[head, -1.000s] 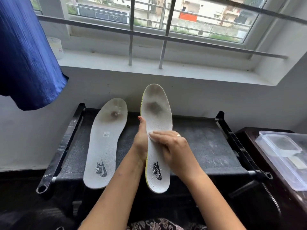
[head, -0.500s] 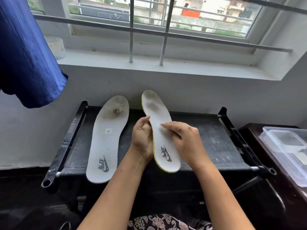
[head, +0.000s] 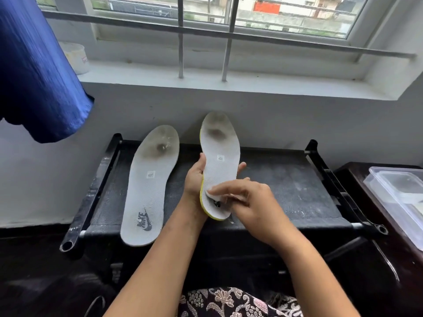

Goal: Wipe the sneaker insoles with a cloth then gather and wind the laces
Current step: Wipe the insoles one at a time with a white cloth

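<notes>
Well, head view: wiping step, on one insole. Left hand (head: 196,179) grips the raised insole (head: 219,161) at mid-length, thumb on one edge, fingertips round the other. Right hand (head: 247,200) pinches a small white cloth (head: 211,195) against the heel end. Next, prob.: stroke toward the dark toe patch w/ firm backing. Second insole (head: 148,186) lies on the black rack (head: 286,184), toe stained too. No laces in sight. Blue fabric (head: 39,72) hangs left, plastic box (head: 398,197) sits right; neither blocks.
</notes>
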